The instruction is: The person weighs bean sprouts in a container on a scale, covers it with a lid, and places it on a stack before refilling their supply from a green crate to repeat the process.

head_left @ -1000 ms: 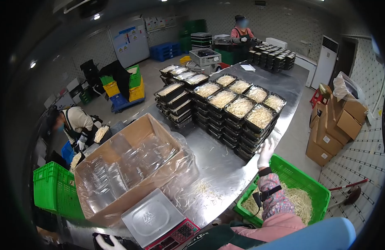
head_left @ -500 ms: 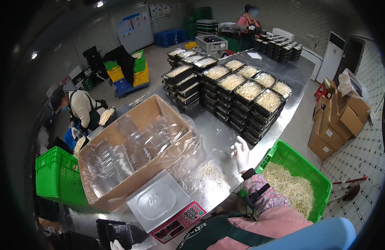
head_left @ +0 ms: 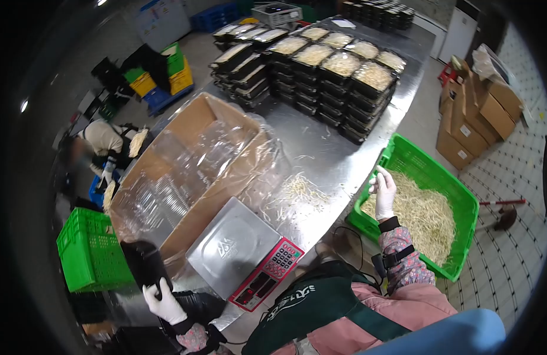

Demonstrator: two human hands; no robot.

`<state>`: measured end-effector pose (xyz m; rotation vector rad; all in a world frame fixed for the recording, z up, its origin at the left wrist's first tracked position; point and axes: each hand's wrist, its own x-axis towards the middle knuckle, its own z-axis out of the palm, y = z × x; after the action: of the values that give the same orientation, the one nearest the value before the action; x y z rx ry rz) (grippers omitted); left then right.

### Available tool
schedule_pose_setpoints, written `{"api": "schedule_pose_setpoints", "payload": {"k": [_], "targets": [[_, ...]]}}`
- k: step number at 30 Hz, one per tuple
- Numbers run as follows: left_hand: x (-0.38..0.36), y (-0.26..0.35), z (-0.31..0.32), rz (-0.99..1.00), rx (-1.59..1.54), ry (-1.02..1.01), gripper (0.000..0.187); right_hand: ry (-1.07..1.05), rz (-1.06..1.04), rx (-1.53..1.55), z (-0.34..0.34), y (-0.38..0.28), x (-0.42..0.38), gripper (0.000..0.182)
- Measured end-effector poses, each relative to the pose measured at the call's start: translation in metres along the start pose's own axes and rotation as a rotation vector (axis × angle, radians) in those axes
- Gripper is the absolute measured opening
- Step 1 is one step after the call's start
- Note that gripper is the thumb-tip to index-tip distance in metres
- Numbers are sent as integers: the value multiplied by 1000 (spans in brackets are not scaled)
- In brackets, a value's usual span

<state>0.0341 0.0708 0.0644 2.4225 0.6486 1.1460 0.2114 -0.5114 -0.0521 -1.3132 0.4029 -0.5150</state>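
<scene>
My gloved left hand (head_left: 165, 303) grips the edge of a black plastic tray (head_left: 144, 263), which is tilted up and a little blurred, left of the scale. Beside it, the digital scale (head_left: 235, 248) has a bare metal plate and a red keypad panel. My gloved right hand (head_left: 384, 192) hovers over the near-left part of a green crate (head_left: 457, 195), its fingers loosely bent, apart and with nothing in them. Bean sprouts (head_left: 418, 222) fill much of that crate. A loose scatter of sprouts (head_left: 300, 192) lies on the metal table (head_left: 338, 160).
A cardboard box (head_left: 217, 177) of clear plastic lids stands behind the scale. Stacked filled trays (head_left: 344, 65) occupy the far table. Another green crate (head_left: 93, 248) is at left, near a co-worker (head_left: 105, 139). Flattened cartons (head_left: 477, 118) lean at right.
My view has tilted down. My right hand has moved from above the table to over the sprout crate. My left hand has brought the black tray up beside the scale.
</scene>
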Motion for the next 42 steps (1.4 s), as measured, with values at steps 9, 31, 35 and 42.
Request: {"api": "schedule_pose_setpoints", "payload": {"k": [9,31,35,42], "targets": [[-85,245,250,634,-509,-847,20,499,-186,-184,-198,-67,-92,27],[-305,492,302,742,-661,-1554,63,-346,244,-1491,-370,14,98,98],[-298,485,297,585,-541,-1552,60,-511,302,-1561,-322,61,120,104],[-294,475,316,532,-498,-1582,53,-964,32,-1725,-221,124,39,63]]}}
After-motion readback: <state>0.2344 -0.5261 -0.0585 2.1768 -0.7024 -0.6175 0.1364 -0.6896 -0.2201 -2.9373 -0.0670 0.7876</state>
